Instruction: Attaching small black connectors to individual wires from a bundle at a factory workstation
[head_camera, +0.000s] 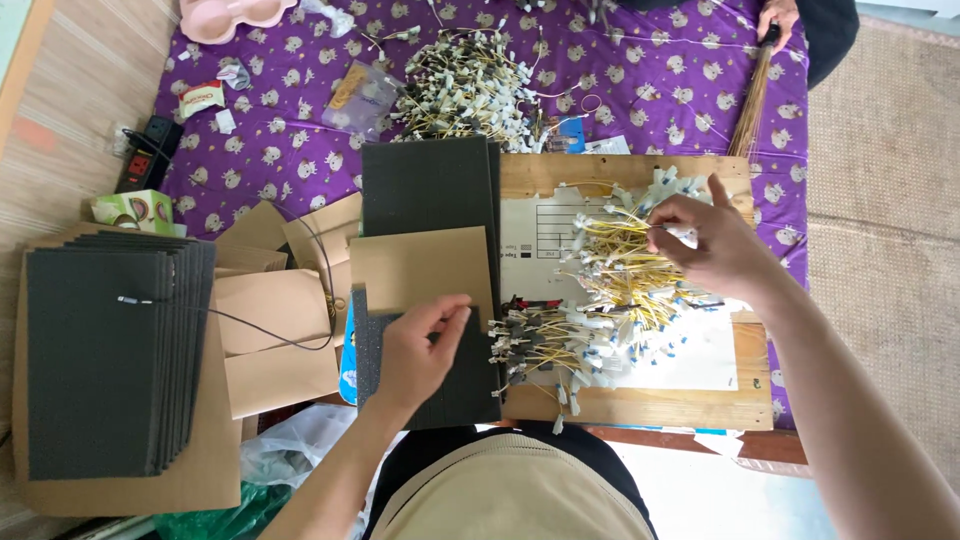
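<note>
My left hand (420, 345) rests on a dark foam sheet (470, 385) in front of me, its fingertips pinched at the lower edge of a brown cardboard sheet (415, 268) that lies over the foam. My right hand (705, 240) reaches into a pile of yellow-wired white connectors (610, 290) on a wooden board (640, 405) and pinches one wire. Another dark foam sheet (428, 185) lies behind the cardboard.
A stack of dark foam sheets (100, 360) sits at the left on cardboard. Loose brown cardboard pieces (275, 335) lie beside it. A second heap of wired connectors (470, 90) is on the purple patterned cloth (660, 80). Another person's hand (778, 18) holds a broom at far right.
</note>
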